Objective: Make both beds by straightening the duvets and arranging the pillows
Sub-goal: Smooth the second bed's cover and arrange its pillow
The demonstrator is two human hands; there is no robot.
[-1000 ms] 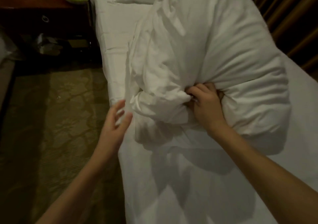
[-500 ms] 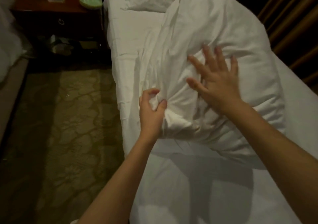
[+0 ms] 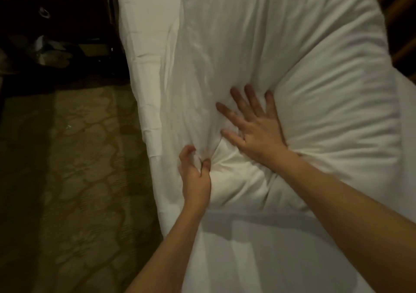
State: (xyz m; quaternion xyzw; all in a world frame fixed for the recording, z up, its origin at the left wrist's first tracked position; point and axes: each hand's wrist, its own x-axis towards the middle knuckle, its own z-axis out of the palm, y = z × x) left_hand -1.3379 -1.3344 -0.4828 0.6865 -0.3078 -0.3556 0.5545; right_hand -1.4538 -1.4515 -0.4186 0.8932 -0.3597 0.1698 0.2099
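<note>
Lying along the white bed (image 3: 258,259), the bunched duvet (image 3: 304,78) covers most of the mattress, with patterned carpet (image 3: 78,180) beside it on the left. Her right hand (image 3: 254,130) presses flat on the duvet, fingers spread apart. Her left hand (image 3: 195,175) has its curled fingers clamped on a fold at the duvet's near edge.

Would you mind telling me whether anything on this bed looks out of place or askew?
Yes: the duvet is bunched in a rumpled heap across the bed rather than spread flat, leaving bare sheet near the camera. The left hand grips a gathered fold while the right hand presses flat on the bulk.
</note>
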